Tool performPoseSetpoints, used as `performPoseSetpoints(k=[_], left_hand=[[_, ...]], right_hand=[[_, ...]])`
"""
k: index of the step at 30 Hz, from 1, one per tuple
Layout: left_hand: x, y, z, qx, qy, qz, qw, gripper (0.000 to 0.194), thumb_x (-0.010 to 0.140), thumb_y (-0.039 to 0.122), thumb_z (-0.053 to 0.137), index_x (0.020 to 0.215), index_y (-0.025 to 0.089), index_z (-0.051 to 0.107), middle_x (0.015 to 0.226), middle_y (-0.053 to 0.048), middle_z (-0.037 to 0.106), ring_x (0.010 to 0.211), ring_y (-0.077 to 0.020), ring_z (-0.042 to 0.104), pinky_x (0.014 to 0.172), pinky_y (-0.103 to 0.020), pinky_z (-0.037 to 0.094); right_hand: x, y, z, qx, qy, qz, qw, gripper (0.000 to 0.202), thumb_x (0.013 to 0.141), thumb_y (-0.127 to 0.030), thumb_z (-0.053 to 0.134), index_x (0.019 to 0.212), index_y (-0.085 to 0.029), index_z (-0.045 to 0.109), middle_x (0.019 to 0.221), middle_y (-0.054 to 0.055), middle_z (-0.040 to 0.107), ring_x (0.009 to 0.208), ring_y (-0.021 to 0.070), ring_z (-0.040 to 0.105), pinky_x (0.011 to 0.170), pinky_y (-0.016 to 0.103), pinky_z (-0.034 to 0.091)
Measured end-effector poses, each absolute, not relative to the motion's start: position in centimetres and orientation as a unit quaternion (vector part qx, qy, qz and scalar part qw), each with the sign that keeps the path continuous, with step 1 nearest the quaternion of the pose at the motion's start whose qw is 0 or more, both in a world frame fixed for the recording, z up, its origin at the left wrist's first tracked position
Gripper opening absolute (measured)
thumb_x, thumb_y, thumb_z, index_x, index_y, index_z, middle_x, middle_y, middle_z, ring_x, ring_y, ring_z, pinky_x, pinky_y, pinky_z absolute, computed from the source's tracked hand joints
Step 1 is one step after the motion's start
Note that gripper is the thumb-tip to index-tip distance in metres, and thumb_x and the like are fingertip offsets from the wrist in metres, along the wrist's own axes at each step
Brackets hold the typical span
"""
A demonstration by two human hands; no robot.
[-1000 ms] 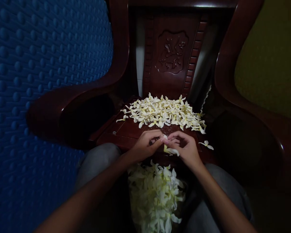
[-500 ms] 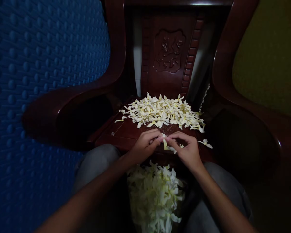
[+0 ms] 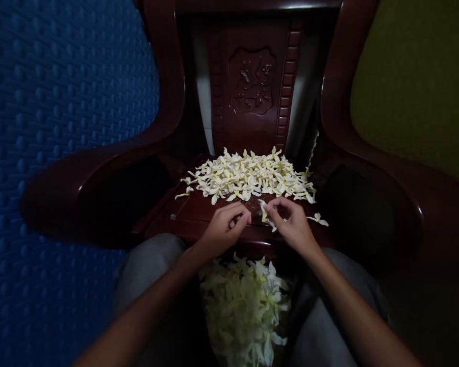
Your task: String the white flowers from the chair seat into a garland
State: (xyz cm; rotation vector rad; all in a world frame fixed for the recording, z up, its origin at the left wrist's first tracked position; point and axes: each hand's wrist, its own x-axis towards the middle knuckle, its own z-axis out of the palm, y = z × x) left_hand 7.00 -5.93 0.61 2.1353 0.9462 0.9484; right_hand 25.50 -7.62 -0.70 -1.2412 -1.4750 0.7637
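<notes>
My right hand (image 3: 290, 220) pinches a white flower (image 3: 265, 213) with a yellowish centre between thumb and forefinger, just above the front of the wooden seat. To its left, a short gap away, my left hand (image 3: 227, 224) is closed with thumb and fingertips together; what they hold, if anything, is hidden or too small to make out. A heap of cream-white flowers (image 3: 248, 176) lies on the seat beyond both hands. Below the hands, between the knees, is a mass of more white flowers (image 3: 248, 306); what contains it is too dark to see.
The dark red wooden armchair (image 3: 164, 224) has a carved back (image 3: 252, 81) and broad curved arms. One loose flower (image 3: 319, 219) lies right of my right hand. A blue studded surface (image 3: 61, 127) is at left, an olive-coloured one (image 3: 416, 76) at right.
My hands were together at one flower and have drawn apart; the flower stays in my right hand. The whole view has shifted slightly, so the chair appears further left.
</notes>
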Motion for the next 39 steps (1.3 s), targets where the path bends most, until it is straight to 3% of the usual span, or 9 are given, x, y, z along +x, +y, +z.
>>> performPoseSetpoints(k=[5, 10, 15, 20, 23, 26, 29, 33, 39], left_hand=[[7.4, -5.7, -0.2, 0.736, 0.393, 0.361, 0.417, 0.029, 0.083, 0.043, 0.06, 0.079, 0.014, 0.059, 0.071, 0.001, 0.057, 0.057, -0.0096, 0.05, 0.05, -0.019, 0.039], [7.5, -5.8, -0.3, 0.671, 0.348, 0.383, 0.531, 0.031, 0.083, 0.042, 0.06, 0.072, 0.014, 0.053, 0.059, 0.003, 0.053, 0.049, -0.008, 0.049, 0.047, -0.019, 0.041], [6.8, -5.7, 1.0, 0.659, 0.335, 0.397, 0.544, 0.032, 0.082, 0.041, 0.061, 0.067, 0.015, 0.051, 0.054, 0.003, 0.053, 0.046, -0.0076, 0.048, 0.048, -0.019, 0.04], [5.9, -6.2, 1.6, 0.746, 0.261, 0.153, 0.593, 0.03, 0.078, 0.039, 0.066, 0.066, 0.013, 0.06, 0.059, 0.0, 0.058, 0.054, -0.0094, 0.051, 0.051, -0.02, 0.038], [6.5, -6.3, 0.7, 0.776, 0.241, 0.108, 0.573, 0.031, 0.078, 0.042, 0.067, 0.069, 0.012, 0.064, 0.064, -0.001, 0.06, 0.06, -0.0109, 0.052, 0.055, -0.021, 0.039], [7.4, -6.1, -0.5, 0.72, 0.302, 0.241, 0.577, 0.032, 0.083, 0.045, 0.06, 0.081, 0.013, 0.063, 0.07, -0.001, 0.06, 0.062, -0.0102, 0.052, 0.058, -0.021, 0.04], [7.9, -5.7, -1.1, 0.654, 0.335, 0.335, 0.589, 0.033, 0.077, 0.042, 0.068, 0.092, 0.014, 0.059, 0.077, 0.0, 0.058, 0.066, -0.0096, 0.051, 0.06, -0.02, 0.041], [7.7, -5.8, -1.1, 0.655, 0.329, 0.303, 0.609, 0.027, 0.073, 0.035, 0.072, 0.079, 0.013, 0.058, 0.069, 0.003, 0.054, 0.062, -0.0085, 0.049, 0.057, -0.019, 0.037], [7.7, -6.1, -0.7, 0.662, 0.322, 0.285, 0.614, 0.026, 0.079, 0.036, 0.065, 0.074, 0.012, 0.059, 0.064, 0.001, 0.056, 0.059, -0.0095, 0.051, 0.056, -0.02, 0.039]], right_hand=[[24.3, -8.8, -0.2, -0.468, -0.652, 0.334, 0.495, 0.022, 0.084, -0.038, 0.059, 0.078, -0.017, 0.062, 0.075, 0.003, 0.061, 0.069, 0.016, 0.055, 0.063, 0.025, 0.042], [23.8, -8.9, -0.1, -0.449, -0.631, 0.407, 0.484, 0.026, 0.084, -0.043, 0.059, 0.078, -0.018, 0.061, 0.072, 0.001, 0.058, 0.067, 0.0156, 0.053, 0.059, 0.025, 0.041], [26.0, -7.9, -0.3, -0.497, -0.545, 0.324, 0.592, 0.026, 0.082, -0.044, 0.061, 0.076, -0.019, 0.057, 0.069, 0.0, 0.054, 0.064, 0.0141, 0.049, 0.058, 0.024, 0.04], [28.0, -7.4, -0.3, -0.504, -0.434, 0.355, 0.657, 0.025, 0.078, -0.044, 0.064, 0.077, -0.021, 0.057, 0.065, -0.002, 0.052, 0.057, 0.0136, 0.047, 0.055, 0.024, 0.04], [27.5, -7.7, -0.2, -0.484, -0.449, 0.398, 0.637, 0.024, 0.077, -0.043, 0.066, 0.076, -0.021, 0.057, 0.063, -0.002, 0.052, 0.056, 0.014, 0.049, 0.054, 0.025, 0.04], [26.5, -8.1, 0.0, -0.476, -0.525, 0.387, 0.589, 0.023, 0.079, -0.041, 0.066, 0.075, -0.02, 0.06, 0.066, 0.0, 0.056, 0.062, 0.0145, 0.051, 0.059, 0.026, 0.041], [25.6, -8.6, 0.1, -0.465, -0.588, 0.415, 0.515, 0.024, 0.08, -0.041, 0.065, 0.076, -0.018, 0.062, 0.067, 0.0, 0.058, 0.063, 0.0147, 0.052, 0.06, 0.025, 0.04], [25.3, -8.8, 0.1, -0.443, -0.614, 0.468, 0.456, 0.027, 0.078, -0.043, 0.067, 0.072, -0.017, 0.065, 0.065, 0.001, 0.062, 0.062, 0.0145, 0.054, 0.06, 0.025, 0.041], [26.1, -8.2, -0.4, -0.47, -0.564, 0.492, 0.468, 0.027, 0.078, -0.043, 0.067, 0.075, -0.016, 0.064, 0.062, 0.0, 0.063, 0.057, 0.0123, 0.053, 0.056, 0.024, 0.039]])
